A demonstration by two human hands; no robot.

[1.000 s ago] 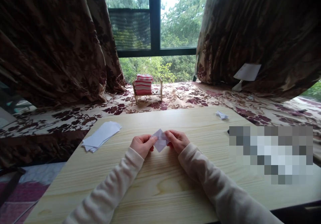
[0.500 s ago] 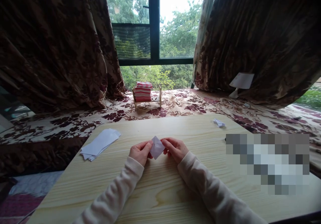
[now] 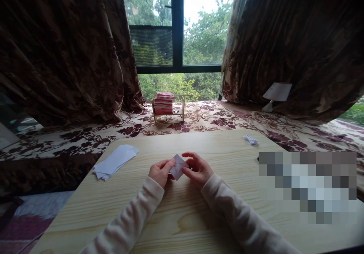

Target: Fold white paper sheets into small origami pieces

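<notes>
Two hands meet over the middle of the bench (image 3: pixel 182 216), and between them we see a small folded paper (image 3: pixel 178 166), white, held as a tilted diamond just above the wood. The left hand (image 3: pixel 160 171) has its fingers (image 3: pixel 170 164) pressed together on the paper's left edge. The right hand (image 3: pixel 198 168) clamps the right side, and we catch its forefinger curled over the upper corner. Both sleeves (image 3: pixel 133 216) are pale and run back towards the near edge. Over by the left edge we spot a loose stack of white sheets (image 3: pixel 115 161), fanned a little, well apart from the hands. Near the far right corner lies a small crumpled paper shape (image 3: pixel 250 139). Past the far edge, on the flowered cloth (image 3: pixel 85 136), stands a toy bed (image 3: pixel 167 108) with striped bedding, in front of the window (image 3: pixel 178 26).
</notes>
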